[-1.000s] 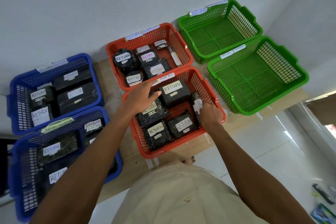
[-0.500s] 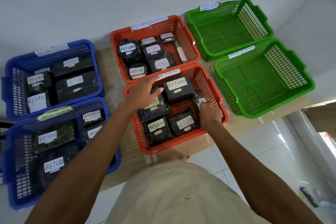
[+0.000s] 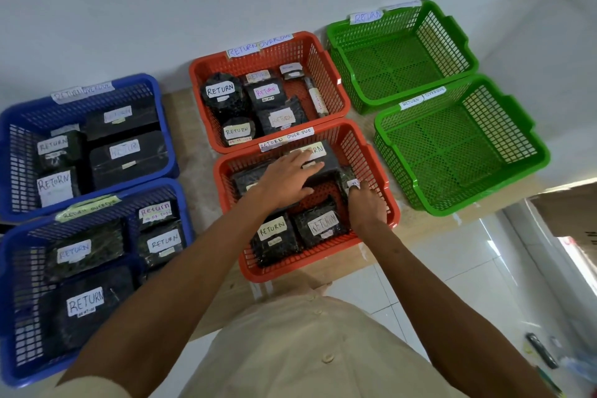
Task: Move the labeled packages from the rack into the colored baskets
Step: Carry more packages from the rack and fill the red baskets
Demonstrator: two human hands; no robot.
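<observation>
The near red basket (image 3: 323, 270) holds several black packages with RETURN labels. My left hand (image 3: 286, 179) lies flat, fingers apart, on top of a black box (image 3: 330, 165) and the package beside it at the basket's back. My right hand (image 3: 366, 205) is curled around a small black package (image 3: 350, 179) standing against the basket's right wall; only its top and a bit of white label show. Two more labeled packages (image 3: 273, 236) (image 3: 323, 223) lie at the front of this basket, untouched.
A far red basket (image 3: 337, 87) with several packages sits behind. Two blue baskets (image 3: 163, 126) (image 3: 189, 223) full of packages are at left. Two green baskets (image 3: 466, 42) (image 3: 538, 152) at right hold nothing. All sit on a wooden board against a white wall.
My left hand has slid forward and right, from the left package onto the black box's label. My right hand stays on the small package at the right wall.
</observation>
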